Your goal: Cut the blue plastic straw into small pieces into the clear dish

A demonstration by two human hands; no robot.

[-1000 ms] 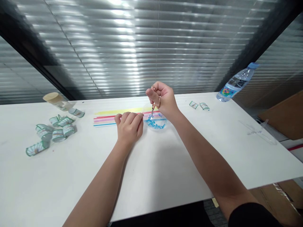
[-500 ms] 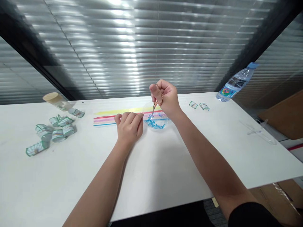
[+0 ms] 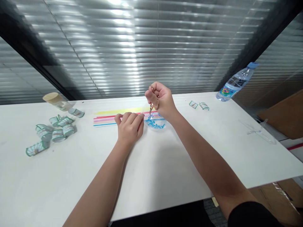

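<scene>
My right hand [image 3: 162,100] grips small rose-gold scissors [image 3: 151,107], blades pointing down over a clear dish [image 3: 156,122] full of short blue straw pieces. My left hand [image 3: 129,126] rests curled on the white table [image 3: 151,164] just left of the dish, its fingertips pinched on something small and blue that I cannot make out. A row of coloured straws [image 3: 106,117], yellow, red, pink and blue, lies flat behind my left hand.
A cluster of small labelled rolls [image 3: 50,132] and a lidded jar [image 3: 55,100] sit at the left. Two more rolls [image 3: 199,105] lie right of the dish. A water bottle [image 3: 235,82] leans at the back right. A clear plastic piece [image 3: 258,130] lies near the right edge.
My right hand has shifted slightly left and lowered with the scissors, which opened and shut over the dish. My left hand has barely moved.
</scene>
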